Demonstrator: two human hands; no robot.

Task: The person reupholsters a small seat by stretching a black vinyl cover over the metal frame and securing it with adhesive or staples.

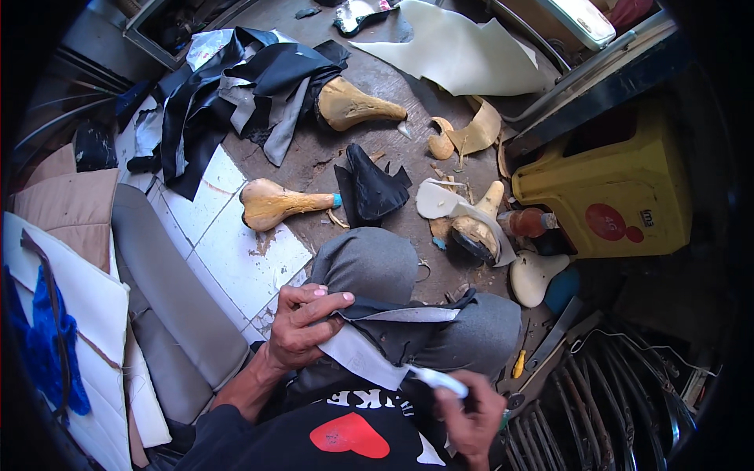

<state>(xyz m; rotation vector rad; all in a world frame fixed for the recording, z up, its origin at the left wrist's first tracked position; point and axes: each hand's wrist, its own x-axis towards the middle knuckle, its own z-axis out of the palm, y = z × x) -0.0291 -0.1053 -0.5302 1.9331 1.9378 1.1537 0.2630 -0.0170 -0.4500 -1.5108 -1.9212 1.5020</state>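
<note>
My left hand pinches the edge of a piece of black vinyl with a pale grey backing, which lies across my lap. A strip of its pale underside is turned up and hangs toward my shirt. In my right hand, fingers closed, is a white tube with a narrow tip. That tip is at the lower right corner of the pale strip; whether it touches cannot be made out. Just beyond my knees lie a black saddle cover and a bare yellowish foam bicycle saddle.
Scraps of black vinyl pile up at the far left, beside another foam saddle. On the right stand a yellow plastic stool and a bottle. Black curved metal frames and a yellow-handled screwdriver lie near right. A grey cushion is left.
</note>
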